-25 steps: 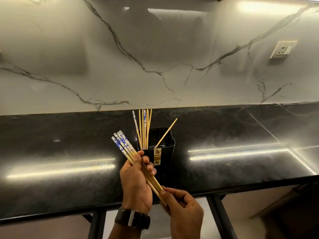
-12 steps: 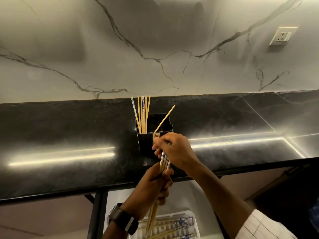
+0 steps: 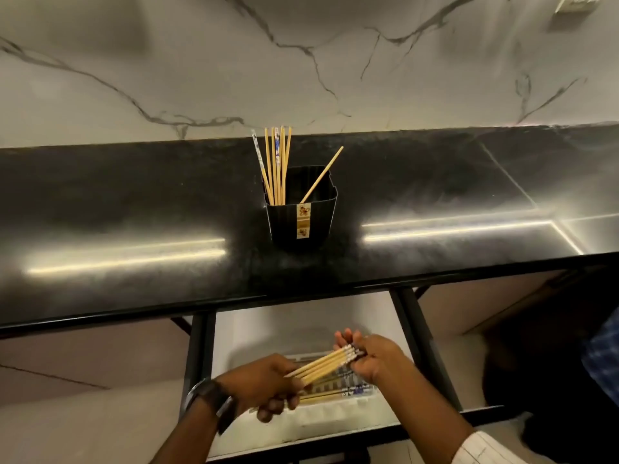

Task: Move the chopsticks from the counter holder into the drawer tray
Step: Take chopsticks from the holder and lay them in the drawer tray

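Fingers (image 3: pixel 360 365) of the right hand (image 3: pixel 378 358) curl round the patterned ends of a bundle of chopsticks (image 3: pixel 323 363), while the left hand (image 3: pixel 264 385), with a watch (image 3: pixel 214 398) on its wrist, pinches the thin ends. Both hold the bundle low in the frame, just above the white tray (image 3: pixel 321 416) in the open drawer (image 3: pixel 435 415), where more chopsticks lie. Further up, at centre frame, the black holder (image 3: pixel 301 209) stands on the dark worktop (image 3: pixel 134 212), with several chopsticks upright inside.
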